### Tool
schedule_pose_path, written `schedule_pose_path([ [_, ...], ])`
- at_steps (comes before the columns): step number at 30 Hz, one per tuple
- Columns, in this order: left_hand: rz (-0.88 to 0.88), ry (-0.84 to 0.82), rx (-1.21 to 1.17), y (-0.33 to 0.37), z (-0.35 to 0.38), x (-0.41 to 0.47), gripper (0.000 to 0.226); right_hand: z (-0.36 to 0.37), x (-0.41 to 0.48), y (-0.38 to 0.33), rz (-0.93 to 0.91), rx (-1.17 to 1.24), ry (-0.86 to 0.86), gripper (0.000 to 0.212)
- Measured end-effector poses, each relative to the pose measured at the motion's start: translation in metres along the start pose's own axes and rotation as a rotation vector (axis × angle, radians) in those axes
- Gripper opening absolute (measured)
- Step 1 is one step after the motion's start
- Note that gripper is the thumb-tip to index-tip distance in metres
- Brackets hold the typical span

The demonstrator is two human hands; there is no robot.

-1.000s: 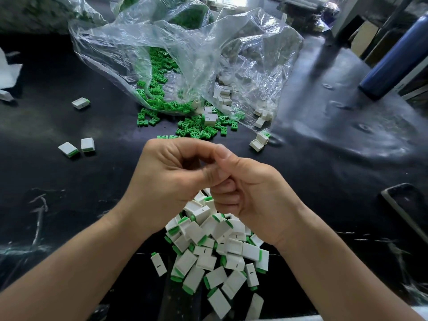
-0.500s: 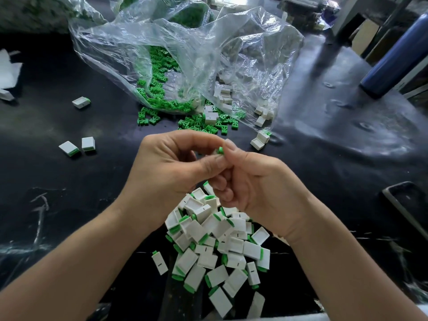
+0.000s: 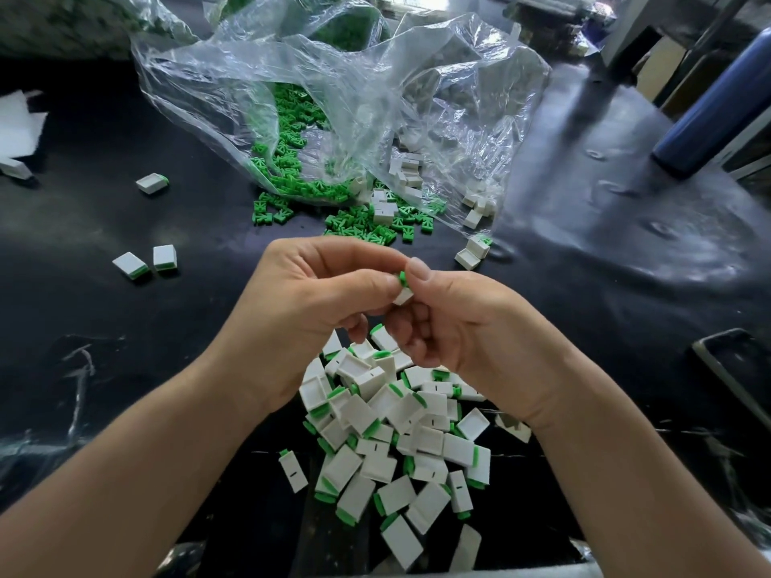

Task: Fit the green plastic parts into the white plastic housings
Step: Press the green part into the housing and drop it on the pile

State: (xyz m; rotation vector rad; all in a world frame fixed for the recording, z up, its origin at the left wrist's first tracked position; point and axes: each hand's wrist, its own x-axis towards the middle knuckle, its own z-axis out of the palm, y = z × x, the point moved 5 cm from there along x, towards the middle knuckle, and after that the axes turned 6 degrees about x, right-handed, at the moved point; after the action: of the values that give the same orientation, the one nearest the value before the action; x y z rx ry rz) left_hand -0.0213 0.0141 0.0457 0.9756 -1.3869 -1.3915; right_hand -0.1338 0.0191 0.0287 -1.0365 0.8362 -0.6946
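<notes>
Our left hand (image 3: 317, 310) and right hand (image 3: 471, 327) meet above the black counter (image 3: 125, 369), and both pinch one small white plastic housing (image 3: 404, 295). A green plastic part (image 3: 402, 278) shows at its upper end, between the left thumb and the tip of the right thumb; we cannot tell how far in it sits. The other fingers of both hands are folded in below.

Directly under the hands lies a heap of white housings with green ends (image 3: 388, 431), touching and overlapping one another. Beyond the hands, loose green parts (image 3: 363, 223) spill from the mouth of a crumpled clear plastic bag (image 3: 354, 89), and bare white housings (image 3: 406, 171) lie inside the bag on its right side.

To the left, well apart from the heap, two fitted pieces (image 3: 145, 260) lie side by side, with a third fitted piece (image 3: 152, 183) farther back. A dark blue cylinder (image 3: 717, 114) is at the far right.
</notes>
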Motion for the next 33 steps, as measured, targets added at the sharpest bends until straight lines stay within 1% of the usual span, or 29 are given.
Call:
schedule_pose_path([
  [3, 0.011, -0.008, -0.001, 0.001, 0.0, 0.0, 0.021, 0.0, 0.0, -0.001, -0.016, -0.001, -0.008, 0.033],
  [5, 0.023, -0.006, 0.005, 0.001, 0.001, 0.0, 0.021, -0.001, 0.001, -0.001, -0.015, 0.008, 0.001, 0.042],
  [7, 0.03, -0.02, 0.007, 0.002, 0.002, 0.0, 0.021, -0.002, 0.0, -0.001, -0.037, -0.013, 0.009, 0.04],
  [9, 0.031, -0.032, 0.018, 0.001, 0.003, 0.0, 0.017, -0.001, -0.001, -0.002, -0.063, -0.065, 0.017, 0.038],
  [12, 0.02, -0.002, 0.019, 0.0, 0.002, 0.0, 0.015, 0.001, -0.002, -0.003, -0.086, -0.152, 0.038, 0.045],
  [18, -0.019, 0.013, -0.002, -0.005, 0.002, 0.002, 0.01, 0.005, -0.003, -0.008, -0.189, -0.33, 0.101, 0.038],
  [22, -0.003, -0.002, -0.01, -0.005, 0.007, 0.0, 0.012, 0.001, -0.001, -0.004, -0.191, -0.411, 0.172, 0.039],
  [27, -0.036, 0.075, -0.058, -0.009, 0.006, 0.001, 0.014, 0.003, 0.001, -0.001, -0.193, -0.455, 0.225, 0.04],
  [33, -0.05, 0.097, -0.075, -0.01, 0.008, -0.001, 0.016, 0.003, 0.001, -0.001, -0.191, -0.51, 0.248, 0.041],
])
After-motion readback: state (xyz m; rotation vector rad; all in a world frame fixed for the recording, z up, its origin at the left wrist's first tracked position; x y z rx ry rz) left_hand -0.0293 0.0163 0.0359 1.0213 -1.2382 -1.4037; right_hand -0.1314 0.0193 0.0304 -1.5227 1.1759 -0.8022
